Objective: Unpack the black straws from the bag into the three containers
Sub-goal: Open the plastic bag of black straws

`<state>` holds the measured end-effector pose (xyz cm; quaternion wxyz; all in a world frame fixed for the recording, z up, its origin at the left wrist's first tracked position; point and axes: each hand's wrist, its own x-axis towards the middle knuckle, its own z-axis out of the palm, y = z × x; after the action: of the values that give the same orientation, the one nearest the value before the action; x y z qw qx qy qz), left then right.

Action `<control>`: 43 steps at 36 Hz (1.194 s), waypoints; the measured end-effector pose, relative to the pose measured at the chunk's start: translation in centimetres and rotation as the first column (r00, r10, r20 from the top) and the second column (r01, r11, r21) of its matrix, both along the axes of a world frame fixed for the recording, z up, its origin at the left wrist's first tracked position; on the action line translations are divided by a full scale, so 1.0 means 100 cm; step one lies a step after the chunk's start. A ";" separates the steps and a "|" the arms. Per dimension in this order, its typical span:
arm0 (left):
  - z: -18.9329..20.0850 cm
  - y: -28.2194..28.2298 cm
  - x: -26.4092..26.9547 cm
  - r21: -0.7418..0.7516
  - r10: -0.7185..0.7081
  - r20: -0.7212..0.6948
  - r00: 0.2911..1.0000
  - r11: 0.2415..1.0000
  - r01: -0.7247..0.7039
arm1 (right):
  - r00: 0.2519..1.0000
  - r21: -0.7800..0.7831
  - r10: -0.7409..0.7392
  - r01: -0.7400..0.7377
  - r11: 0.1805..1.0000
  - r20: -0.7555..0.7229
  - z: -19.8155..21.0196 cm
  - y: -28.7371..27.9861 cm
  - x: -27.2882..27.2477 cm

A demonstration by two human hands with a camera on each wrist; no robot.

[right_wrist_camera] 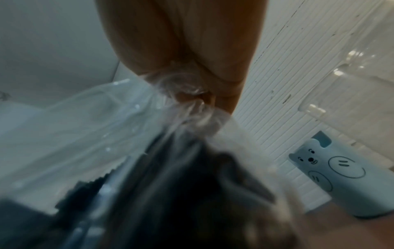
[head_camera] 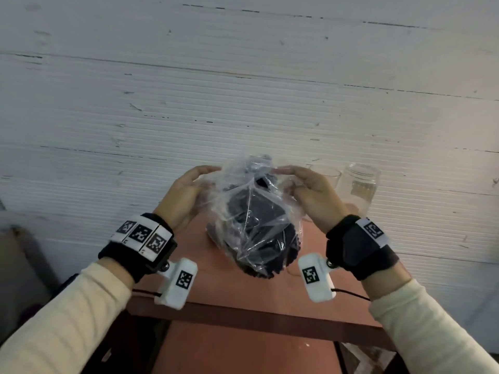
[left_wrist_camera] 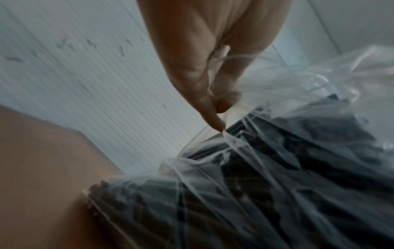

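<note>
A clear plastic bag (head_camera: 253,220) packed with black straws (head_camera: 267,249) lies on the reddish table (head_camera: 221,287) in front of me, its mouth pointing away. My left hand (head_camera: 186,190) pinches the bag's film on its left side near the top, as the left wrist view shows with the bag (left_wrist_camera: 266,176) pulled taut under my left hand (left_wrist_camera: 215,107). My right hand (head_camera: 305,187) grips a bunch of the film on the right side; the right wrist view shows my right hand (right_wrist_camera: 192,94) holding gathered plastic of the bag (right_wrist_camera: 132,134). Two clear glass jars (head_camera: 356,184) stand behind my right hand.
A pale blue container with a bear face and smileys (right_wrist_camera: 341,176) stands on the table to the right, seen only in the right wrist view. A white ribbed wall (head_camera: 243,90) rises directly behind the table. The table's front edge (head_camera: 243,317) is close to my wrists.
</note>
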<state>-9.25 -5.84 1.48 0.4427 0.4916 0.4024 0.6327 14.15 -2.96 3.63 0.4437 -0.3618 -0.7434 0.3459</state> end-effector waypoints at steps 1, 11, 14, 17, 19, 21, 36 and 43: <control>0.001 0.000 -0.002 -0.018 0.002 -0.052 0.999 1.000 -0.003 | 1.000 -0.015 0.001 -0.001 1.000 -0.013 0.000 0.000 -0.001; 0.009 0.006 -0.004 0.530 0.506 -0.695 0.510 0.840 -0.112 | 0.984 0.171 -0.020 -0.011 0.985 0.179 -0.003 0.003 0.001; 0.015 0.007 -0.001 0.601 0.546 -0.725 0.420 0.799 -0.003 | 0.969 0.269 -0.074 0.009 0.963 0.234 -0.006 0.009 0.004; 0.017 0.009 0.003 0.624 0.552 -0.755 0.354 0.771 0.128 | 0.961 0.325 -0.124 0.038 0.945 0.248 -0.008 0.013 0.009; 0.016 0.012 0.004 0.606 0.536 -0.780 0.322 0.776 0.175 | 0.953 0.389 -0.154 0.043 0.920 0.260 -0.010 0.016 0.013; 0.013 0.015 0.006 0.574 0.498 -0.798 0.340 0.800 0.174 | 0.933 0.487 -0.206 0.039 0.873 0.295 -0.013 0.018 0.017; 0.013 0.024 0.004 0.106 -0.027 -0.692 0.722 0.985 0.138 | 0.976 0.272 0.006 -0.067 0.960 0.219 -0.018 0.031 0.031; 0.003 0.029 0.000 0.124 -0.005 -0.628 0.779 0.987 0.107 | 0.994 0.095 -0.052 0.043 0.995 0.099 -0.030 0.050 0.031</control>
<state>-9.23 -2.96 1.76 0.2639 0.7177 0.4619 0.4494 17.29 2.04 0.64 0.4298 -0.3753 -0.7715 0.2813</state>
